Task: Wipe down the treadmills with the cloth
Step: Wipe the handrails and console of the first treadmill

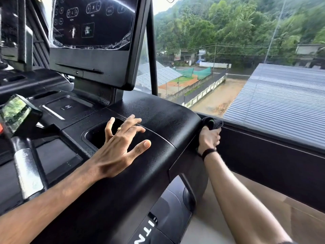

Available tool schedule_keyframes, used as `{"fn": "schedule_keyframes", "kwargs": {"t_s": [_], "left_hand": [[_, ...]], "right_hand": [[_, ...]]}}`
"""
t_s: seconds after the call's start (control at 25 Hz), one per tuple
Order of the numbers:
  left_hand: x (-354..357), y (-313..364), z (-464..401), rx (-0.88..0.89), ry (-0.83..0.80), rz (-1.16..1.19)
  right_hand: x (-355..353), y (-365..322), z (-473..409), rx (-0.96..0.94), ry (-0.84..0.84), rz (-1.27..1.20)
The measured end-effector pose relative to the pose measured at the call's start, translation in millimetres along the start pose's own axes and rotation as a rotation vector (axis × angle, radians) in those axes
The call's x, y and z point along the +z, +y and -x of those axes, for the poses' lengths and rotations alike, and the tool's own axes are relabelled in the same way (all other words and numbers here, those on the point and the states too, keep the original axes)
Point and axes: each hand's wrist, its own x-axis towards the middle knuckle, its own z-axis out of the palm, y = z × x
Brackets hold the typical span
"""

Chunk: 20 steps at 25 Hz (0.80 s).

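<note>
The black moulded plastic treadmill console [158, 120] runs with its long axis from 9 o'clock to 3 o'clock across the frame, its rounded right end toward the window. The dark bunched cloth [213, 123] sits at that right end, at 3 o'clock from frame centre, pressed against the console's side edge; it is too crumpled to give a long axis.

The right hand [209, 140] grips the cloth, fingers curled around it, knuckles facing the camera, a black band on the wrist.

The left hand [119, 141] rests flat on the console top, 5 digits spread and straight, holding nothing. Its fingers reach over the recessed rectangular cup tray [95, 136], whose visible part holds nothing.

The black display screen [93, 22] stands upright at 11 o'clock. A phone [15, 111] leans tilted at 9 o'clock.
</note>
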Motion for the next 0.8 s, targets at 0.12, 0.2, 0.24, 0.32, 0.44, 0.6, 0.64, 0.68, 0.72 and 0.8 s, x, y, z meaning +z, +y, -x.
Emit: {"fn": "schedule_keyframes", "kwargs": {"t_s": [0.12, 0.2, 0.24, 0.32, 0.44, 0.6, 0.64, 0.68, 0.72, 0.8], "left_hand": [[0, 0, 1, 0.007, 0.010, 0.004], [0, 0, 2, 0.014, 0.008, 0.010], [0, 0, 2, 0.015, 0.011, 0.017], [0, 0, 2, 0.003, 0.034, 0.039], [-1, 0, 2, -0.016, 0.057, 0.077], [-1, 1, 4, -0.013, 0.117, 0.111], [-1, 1, 4, -0.013, 0.135, 0.120], [-1, 1, 4, -0.013, 0.154, 0.130], [-2, 2, 6, -0.014, 0.172, 0.138], [-2, 2, 10, -0.016, 0.210, 0.150]], "right_hand": [[4, 50, 75, -0.181, 0.084, -0.137], [2, 86, 127, -0.269, 0.105, -0.163], [2, 87, 128, -0.259, 0.101, -0.183], [4, 61, 88, -0.155, 0.114, -0.145], [4, 2, 20, -0.133, 0.120, 0.054], [8, -48, 43, -0.642, 0.074, 0.476], [12, -51, 66, -0.822, 0.069, 0.579], [15, -48, 93, -1.013, 0.050, 0.640], [15, -42, 123, -1.196, -0.013, 0.653], [9, -23, 161, -1.453, -0.188, 0.602]]}}
